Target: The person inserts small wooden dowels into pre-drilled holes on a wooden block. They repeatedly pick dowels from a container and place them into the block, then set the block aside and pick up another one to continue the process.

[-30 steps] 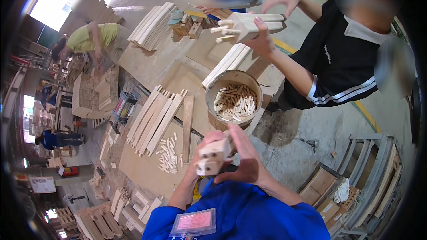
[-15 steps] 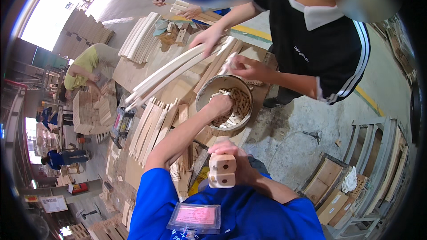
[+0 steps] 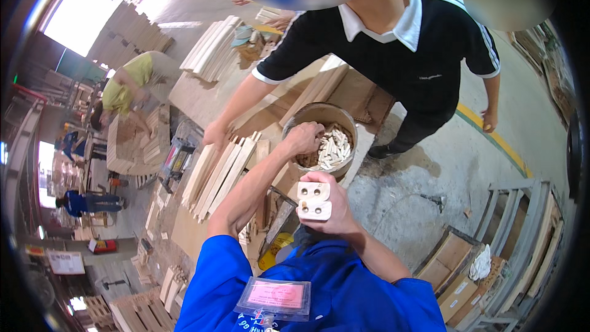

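A round bucket (image 3: 350,126) holds many short pale wooden dowels (image 3: 335,147). Inside it, on the left, is my left hand (image 3: 303,138), its fingers curled together over the dowels; whatever they pinch is hidden. Just below the bucket, in front of my chest, my right hand (image 3: 340,209) grips two wooden pieces (image 3: 314,191) stacked one on the other. Their rounded-corner ends face up, each with two drilled holes. The rest of their length is out of sight.
Long wooden strips (image 3: 224,175) lie on the table left of the bucket, near a co-worker's hand (image 3: 216,134). That person, in a black shirt (image 3: 405,61), stands across from me. At right are a grey metal rack (image 3: 516,233) and cardboard boxes (image 3: 458,292).
The co-worker no longer holds the long pale strips and now reaches toward the pile on the left. The wooden pieces in my right hand have turned. My left hand stays in the bucket.
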`<state>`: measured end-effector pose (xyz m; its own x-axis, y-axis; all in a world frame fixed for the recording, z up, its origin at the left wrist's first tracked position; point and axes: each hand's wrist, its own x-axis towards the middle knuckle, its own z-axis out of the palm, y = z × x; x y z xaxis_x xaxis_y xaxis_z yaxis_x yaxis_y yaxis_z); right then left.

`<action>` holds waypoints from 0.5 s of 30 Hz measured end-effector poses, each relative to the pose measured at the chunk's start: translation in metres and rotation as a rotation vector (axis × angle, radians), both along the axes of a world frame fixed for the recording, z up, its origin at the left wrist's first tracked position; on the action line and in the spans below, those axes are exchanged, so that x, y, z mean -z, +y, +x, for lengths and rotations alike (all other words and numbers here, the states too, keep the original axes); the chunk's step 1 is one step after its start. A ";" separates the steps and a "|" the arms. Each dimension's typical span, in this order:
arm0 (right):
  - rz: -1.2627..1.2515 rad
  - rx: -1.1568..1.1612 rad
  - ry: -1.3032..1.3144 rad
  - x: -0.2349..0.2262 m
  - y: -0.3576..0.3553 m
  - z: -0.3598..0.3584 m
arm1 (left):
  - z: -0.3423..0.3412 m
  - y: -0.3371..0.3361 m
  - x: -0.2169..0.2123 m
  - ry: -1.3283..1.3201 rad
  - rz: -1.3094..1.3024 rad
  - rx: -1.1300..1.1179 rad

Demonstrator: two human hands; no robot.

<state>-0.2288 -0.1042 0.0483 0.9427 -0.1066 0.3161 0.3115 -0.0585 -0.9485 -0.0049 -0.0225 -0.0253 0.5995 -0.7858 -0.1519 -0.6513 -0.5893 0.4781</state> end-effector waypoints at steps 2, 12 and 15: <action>-0.064 0.000 -0.056 -0.008 0.000 0.006 | -0.002 0.019 -0.017 0.032 -0.054 -0.040; -0.099 -0.078 -0.048 -0.008 0.012 0.021 | -0.075 0.092 -0.159 0.191 -0.506 -0.367; -0.111 -0.142 0.005 -0.014 0.022 0.024 | -0.106 0.123 -0.204 0.152 -0.602 -0.216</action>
